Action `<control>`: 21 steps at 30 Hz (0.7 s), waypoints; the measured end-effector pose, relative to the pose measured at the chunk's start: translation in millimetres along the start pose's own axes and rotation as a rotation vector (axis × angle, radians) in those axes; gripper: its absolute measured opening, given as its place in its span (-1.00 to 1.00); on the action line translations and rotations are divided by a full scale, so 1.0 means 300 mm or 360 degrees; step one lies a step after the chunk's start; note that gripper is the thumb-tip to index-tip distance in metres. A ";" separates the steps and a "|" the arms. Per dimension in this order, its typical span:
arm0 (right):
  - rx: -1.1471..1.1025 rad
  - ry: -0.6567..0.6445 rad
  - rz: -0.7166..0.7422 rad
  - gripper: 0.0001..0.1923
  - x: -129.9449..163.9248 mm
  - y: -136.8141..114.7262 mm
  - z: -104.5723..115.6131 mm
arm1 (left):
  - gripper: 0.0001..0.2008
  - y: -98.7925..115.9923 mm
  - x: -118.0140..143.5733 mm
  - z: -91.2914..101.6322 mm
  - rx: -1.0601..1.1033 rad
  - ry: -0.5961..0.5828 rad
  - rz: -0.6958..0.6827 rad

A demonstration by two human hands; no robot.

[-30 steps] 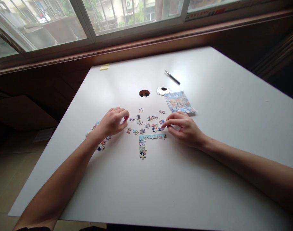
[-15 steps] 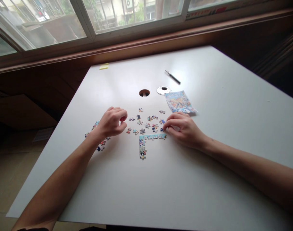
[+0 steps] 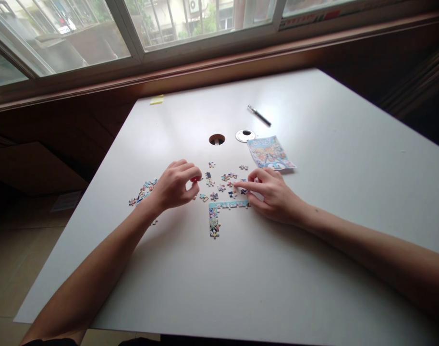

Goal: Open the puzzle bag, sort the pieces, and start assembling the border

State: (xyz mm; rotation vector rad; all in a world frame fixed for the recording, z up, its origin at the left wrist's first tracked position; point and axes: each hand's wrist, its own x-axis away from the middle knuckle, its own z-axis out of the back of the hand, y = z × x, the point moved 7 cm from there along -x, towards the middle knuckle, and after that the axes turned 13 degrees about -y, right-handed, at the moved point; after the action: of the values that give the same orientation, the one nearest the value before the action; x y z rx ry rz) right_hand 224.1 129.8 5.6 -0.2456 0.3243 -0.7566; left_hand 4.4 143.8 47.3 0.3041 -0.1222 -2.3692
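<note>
left hand (image 3: 176, 185): pinches what looks like a small red puzzle piece (image 3: 195, 179) | right hand (image 3: 273, 194): holds nothing, finger pointing at loose pieces (image 3: 223, 182) | white table (image 3: 313, 144)

the table (image 3: 313, 269) looks smooth, matt white laminate; the puzzle pieces (image 3: 223, 185) seem printed card; the picture sheet (image 3: 270, 153) is glossy paper; the pen (image 3: 258, 115) looks metallic; the window sill (image 3: 212, 62) is wood
</note>
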 end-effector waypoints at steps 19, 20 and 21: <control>-0.0382 0.0354 -0.0090 -0.84 0.003 0.032 0.056 | -0.80 0.169 -0.284 -0.113 -0.0155 -0.0578 -0.0390; -0.0379 0.0361 -0.0091 -0.85 0.003 0.032 0.056 | -0.80 0.167 -0.275 -0.113 -0.0144 -0.0577 -0.0397; -0.0374 0.0365 -0.0091 -0.85 0.003 0.032 0.057 | -0.80 0.166 -0.266 -0.113 -0.0134 -0.0581 -0.0400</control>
State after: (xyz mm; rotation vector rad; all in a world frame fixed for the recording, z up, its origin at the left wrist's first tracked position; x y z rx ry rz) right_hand 237.1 137.7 17.8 -0.3916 0.6276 -0.8050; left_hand 102.0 162.3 37.9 -0.1664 -0.1628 -2.6502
